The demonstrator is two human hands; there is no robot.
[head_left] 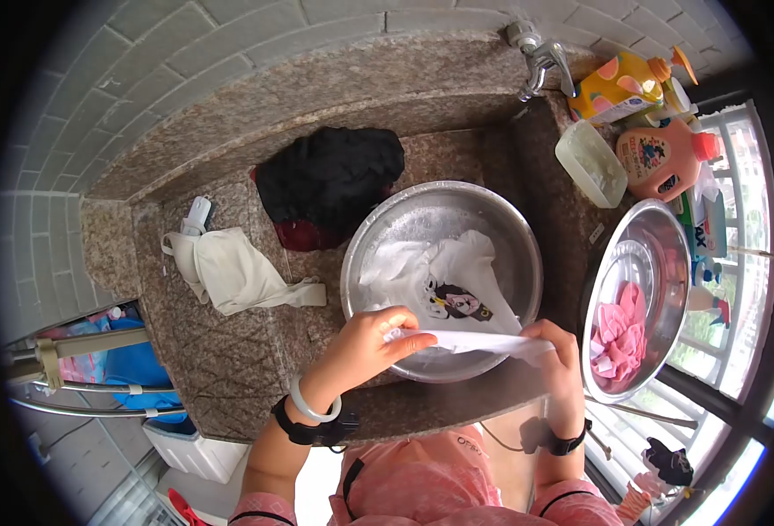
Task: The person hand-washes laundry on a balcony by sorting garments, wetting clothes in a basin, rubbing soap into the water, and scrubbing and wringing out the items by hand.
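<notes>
A white printed garment lies partly in a round metal basin on the stone counter. Its near edge is stretched between both hands above the basin's near rim. My left hand is closed on one end of that edge, thumb on top. The other end is gripped by my right hand, just past the basin's right side. The dark print on the cloth faces up inside the basin.
Black clothing and a cream garment lie left of the basin. At the right stand a second metal basin with pink cloth, a soap dish and bottles. A tap is at the back.
</notes>
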